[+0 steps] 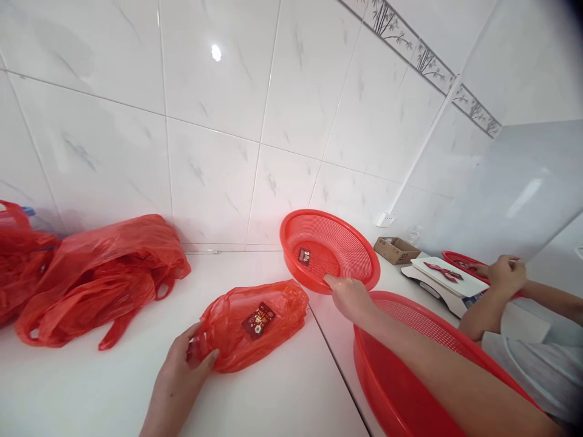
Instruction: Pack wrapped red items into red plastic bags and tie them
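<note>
My left hand point(182, 370) holds the near left end of a red plastic bag point(228, 349) on the white table, with its thumb in front and its fingers behind the film. Inside the bag, a dark red packet with gold print point(259, 320) is visible. My right hand point(350, 296) grips the near rim of a round red plastic basket point(348, 249), which tilts toward me near the tiled wall. One small dark packet point(304, 257) lies in that basket. Under my right forearm stands a larger red basket point(380, 370), partly hidden by the arm.
Crumpled red plastic bags point(109, 267) lie at the left by the wall. To the right are a cardboard box point(395, 250) and a white scale point(469, 284) bearing red packets point(444, 272). A co-worker's hand point(505, 276) is beside another red basket point(450, 256).
</note>
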{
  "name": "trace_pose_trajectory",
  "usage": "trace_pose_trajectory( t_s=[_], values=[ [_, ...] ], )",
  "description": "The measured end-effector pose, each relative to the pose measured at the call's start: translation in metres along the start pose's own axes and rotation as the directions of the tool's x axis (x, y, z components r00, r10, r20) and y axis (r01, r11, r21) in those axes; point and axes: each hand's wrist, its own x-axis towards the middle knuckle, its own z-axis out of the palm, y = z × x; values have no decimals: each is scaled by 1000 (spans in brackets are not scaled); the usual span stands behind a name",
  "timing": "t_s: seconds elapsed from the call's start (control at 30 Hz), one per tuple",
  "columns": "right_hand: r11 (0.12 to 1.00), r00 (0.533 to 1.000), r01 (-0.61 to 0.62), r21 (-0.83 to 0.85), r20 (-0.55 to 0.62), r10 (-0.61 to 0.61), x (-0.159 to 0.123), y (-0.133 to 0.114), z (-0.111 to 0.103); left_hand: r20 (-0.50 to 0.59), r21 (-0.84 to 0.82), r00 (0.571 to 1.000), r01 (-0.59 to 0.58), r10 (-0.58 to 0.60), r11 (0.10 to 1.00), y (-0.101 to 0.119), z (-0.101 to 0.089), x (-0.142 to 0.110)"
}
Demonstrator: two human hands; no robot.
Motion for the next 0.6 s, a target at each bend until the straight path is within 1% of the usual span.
trace_pose_trajectory(
  t_s=[0.07,0.13,0.23,0.3,0.43,0.6],
  values=[
    [999,999,44,-26,19,-43,-10,-9,2,-22,-2,1000,-23,23,1000,-3,2,0],
    [991,993,116,-70,2,-116,-21,-18,-1,-38,-10,997,-63,63,998,-6,4,1],
    [962,967,242,-126,-55,-250,-34,-27,-10,-32,-19,992,-119,119,993,-9,5,3],
    [941,943,308,-140,-86,-322,-38,-31,-15,-25,-13,992,-126,125,992,-10,6,4],
    [914,908,372,-163,-140,-394,-35,-30,-18,-22,-14,991,-131,131,991,-9,4,0],
    [854,861,434,-288,-146,-487,-20,-24,-7,-10,-29,991,-135,135,990,-8,4,-3]
  ],
)
